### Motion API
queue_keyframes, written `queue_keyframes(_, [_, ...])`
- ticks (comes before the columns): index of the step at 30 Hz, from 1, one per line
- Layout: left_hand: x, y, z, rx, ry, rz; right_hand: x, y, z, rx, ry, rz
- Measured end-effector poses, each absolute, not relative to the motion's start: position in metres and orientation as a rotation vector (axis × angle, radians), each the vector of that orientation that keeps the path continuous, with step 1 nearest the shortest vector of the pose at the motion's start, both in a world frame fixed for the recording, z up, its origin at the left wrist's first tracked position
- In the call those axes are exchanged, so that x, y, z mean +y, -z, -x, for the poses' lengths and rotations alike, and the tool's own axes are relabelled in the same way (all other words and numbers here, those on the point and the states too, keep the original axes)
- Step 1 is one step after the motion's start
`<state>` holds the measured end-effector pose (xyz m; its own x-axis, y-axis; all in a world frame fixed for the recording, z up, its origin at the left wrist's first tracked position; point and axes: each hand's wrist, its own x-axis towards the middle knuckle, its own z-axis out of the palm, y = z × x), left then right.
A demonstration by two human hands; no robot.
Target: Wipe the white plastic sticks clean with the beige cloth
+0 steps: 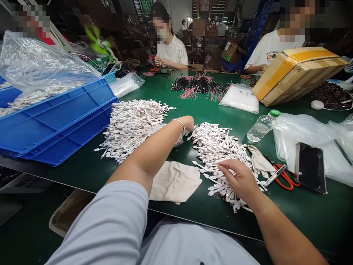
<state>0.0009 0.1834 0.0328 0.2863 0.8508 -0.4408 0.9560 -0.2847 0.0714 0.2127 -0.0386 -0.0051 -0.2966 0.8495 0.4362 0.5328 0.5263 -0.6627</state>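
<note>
My left hand (189,124), with a band on the wrist, reaches forward to the far left edge of a pile of short white cables (217,141). Its fingers bend down and away, hidden behind the hand. Low over the near part of that pile is my right hand (242,178), thumb and fingertips pinched together. Whatever is between them is too small to make out. A second, larger heap of white cables (132,125) lies left of my left forearm, with clear plastic beside it. A beige cloth (176,182) is spread between my arms.
Blue crates (55,121) stand at left. To the right are a water bottle (261,127), red-handled scissors (285,180), a phone (311,167), plastic bags (292,129) and a tilted carton (298,75). Black and pink wires (197,86) lie farther back. Two people sit across the table.
</note>
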Motion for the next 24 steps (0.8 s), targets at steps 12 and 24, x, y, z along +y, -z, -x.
queue_keyframes(12, [0.165, -0.029, -0.002, 1.654, 0.470, -2.289, -0.037, 0.006, -0.213, -1.992, -0.502, 1.153])
queue_keyframes(24, [0.164, -0.040, 0.008, 1.789, 0.480, -2.303, -0.035, 0.009, -0.215, -2.007, -0.498, 1.161])
